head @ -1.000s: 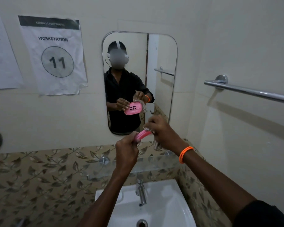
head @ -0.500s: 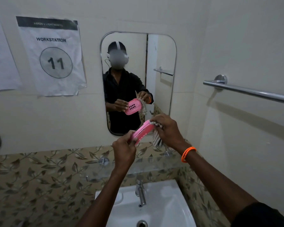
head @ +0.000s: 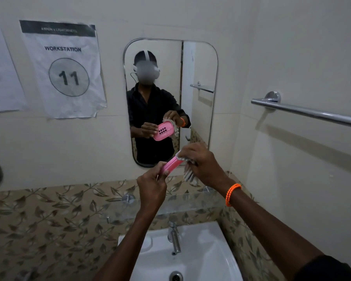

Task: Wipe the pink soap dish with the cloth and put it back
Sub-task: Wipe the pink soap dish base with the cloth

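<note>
Tiled bathroom, white ceramic sink (head: 211,250) below. Left hand (head: 151,187) pinches oval pink plastic soap dish (head: 171,164) at 1 end, raised before mirror (head: 170,98); right hand (head: 203,163) presses striped cloth (head: 188,174) against other end.

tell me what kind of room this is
Most likely a small bathroom set up as a recording workstation. A white sink with a tap sits below a wall mirror, a chrome towel rail runs along the side wall, and a paper sign reads WORKSTATION 11.
</note>
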